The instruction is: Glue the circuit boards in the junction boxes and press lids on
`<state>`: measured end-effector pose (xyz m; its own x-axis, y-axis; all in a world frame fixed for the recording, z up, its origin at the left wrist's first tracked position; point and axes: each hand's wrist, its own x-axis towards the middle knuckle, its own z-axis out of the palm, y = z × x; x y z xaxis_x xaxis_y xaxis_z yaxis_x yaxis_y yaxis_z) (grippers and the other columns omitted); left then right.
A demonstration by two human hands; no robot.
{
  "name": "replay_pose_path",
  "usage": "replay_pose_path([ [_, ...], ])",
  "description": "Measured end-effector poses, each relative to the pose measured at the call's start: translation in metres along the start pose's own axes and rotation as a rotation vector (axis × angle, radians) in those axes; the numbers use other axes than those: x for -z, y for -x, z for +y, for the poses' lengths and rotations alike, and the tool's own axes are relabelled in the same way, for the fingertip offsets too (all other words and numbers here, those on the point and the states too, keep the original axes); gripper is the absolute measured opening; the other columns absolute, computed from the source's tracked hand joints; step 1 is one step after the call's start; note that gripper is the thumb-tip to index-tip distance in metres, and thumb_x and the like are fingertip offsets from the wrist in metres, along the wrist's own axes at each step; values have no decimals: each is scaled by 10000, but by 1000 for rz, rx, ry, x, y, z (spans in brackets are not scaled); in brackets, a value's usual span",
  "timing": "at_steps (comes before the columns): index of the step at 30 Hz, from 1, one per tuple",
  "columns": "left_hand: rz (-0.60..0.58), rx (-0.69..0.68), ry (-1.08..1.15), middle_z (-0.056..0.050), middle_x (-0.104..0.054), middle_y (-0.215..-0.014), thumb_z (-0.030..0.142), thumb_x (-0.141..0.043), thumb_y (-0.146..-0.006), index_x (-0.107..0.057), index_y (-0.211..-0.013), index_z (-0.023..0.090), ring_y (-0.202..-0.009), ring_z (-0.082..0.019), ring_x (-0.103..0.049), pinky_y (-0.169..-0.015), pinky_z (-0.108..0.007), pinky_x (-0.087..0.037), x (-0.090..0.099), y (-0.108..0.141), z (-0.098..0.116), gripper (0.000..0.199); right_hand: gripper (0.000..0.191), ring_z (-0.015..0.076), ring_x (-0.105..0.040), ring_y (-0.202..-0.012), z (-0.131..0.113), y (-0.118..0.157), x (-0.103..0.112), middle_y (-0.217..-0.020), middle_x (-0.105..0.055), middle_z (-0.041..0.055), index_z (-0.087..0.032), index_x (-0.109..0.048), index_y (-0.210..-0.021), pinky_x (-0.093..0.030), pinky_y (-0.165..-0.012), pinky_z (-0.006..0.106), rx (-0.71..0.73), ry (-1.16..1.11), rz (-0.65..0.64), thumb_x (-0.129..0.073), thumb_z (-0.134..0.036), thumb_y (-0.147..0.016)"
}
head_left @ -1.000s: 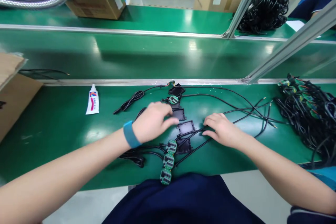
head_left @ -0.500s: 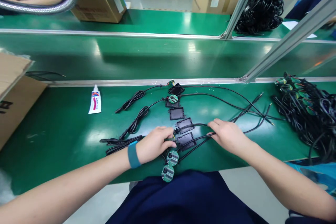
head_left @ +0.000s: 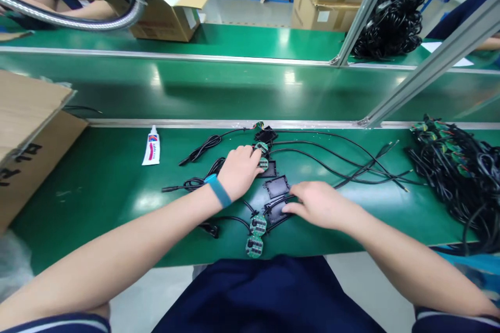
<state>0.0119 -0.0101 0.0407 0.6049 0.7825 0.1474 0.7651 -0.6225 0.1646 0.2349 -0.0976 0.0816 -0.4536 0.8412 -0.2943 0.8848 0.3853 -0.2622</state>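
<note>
My left hand (head_left: 239, 173) reaches over the upper part of the row, its thumb and fingers closed at a small green circuit board (head_left: 263, 164). Another round board (head_left: 261, 148) shows just beyond its fingertips. Under the left hand lies a black plastic case half (head_left: 270, 169), partly covered. My right hand (head_left: 320, 203) has its thumb and fingers around a black cable (head_left: 279, 201), above a lower case half (head_left: 277, 212). Another open case half (head_left: 277, 187) touches its fingertips. Two joined round boards (head_left: 256, 237) with cables lie near the front edge.
A white tube (head_left: 152, 146) lies at left, beside a cardboard box (head_left: 47, 151). A heap of black cables with green boards (head_left: 453, 166) sits at right. Metal rails (head_left: 226, 124) cross behind the work surface. Across it stand an open carton (head_left: 167, 15) and another cable bundle (head_left: 390, 18).
My left hand has moved up and away from the lower boards to the upper board. My right hand has slid left and slightly down to the case halves. The view has shifted slightly.
</note>
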Motion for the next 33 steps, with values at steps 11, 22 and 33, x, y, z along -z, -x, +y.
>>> replay_pose_path([
  [11,271,-225,238,-180,-651,-1127,533,-625,-890,-601,-1123,119,-1071,-305,-605,-916,-460,-511,-35,165,35,475,344,273,-705,-902,-78,-39,-22,-931,-745,113,-164,-731,-928,-483,-728,323,80,12,-140,-697,-496,-844],
  [22,188,-155,234,-130,-655,-1006,564,-649,-848,-634,-1034,113,-914,-260,-609,-788,-396,-510,-38,166,37,488,324,275,-653,-949,-86,-25,-41,-963,-703,119,-136,-679,-998,-482,-796,356,118,75,27,-698,-429,-862],
  [33,353,-266,276,-80,-683,-980,553,-531,-933,-644,-1004,221,-855,-239,-661,-735,-348,-520,-63,164,20,358,140,232,-695,-880,-95,-21,-46,-961,-749,96,-164,-689,-936,-488,-619,319,408,102,-53,-554,-194,-915],
])
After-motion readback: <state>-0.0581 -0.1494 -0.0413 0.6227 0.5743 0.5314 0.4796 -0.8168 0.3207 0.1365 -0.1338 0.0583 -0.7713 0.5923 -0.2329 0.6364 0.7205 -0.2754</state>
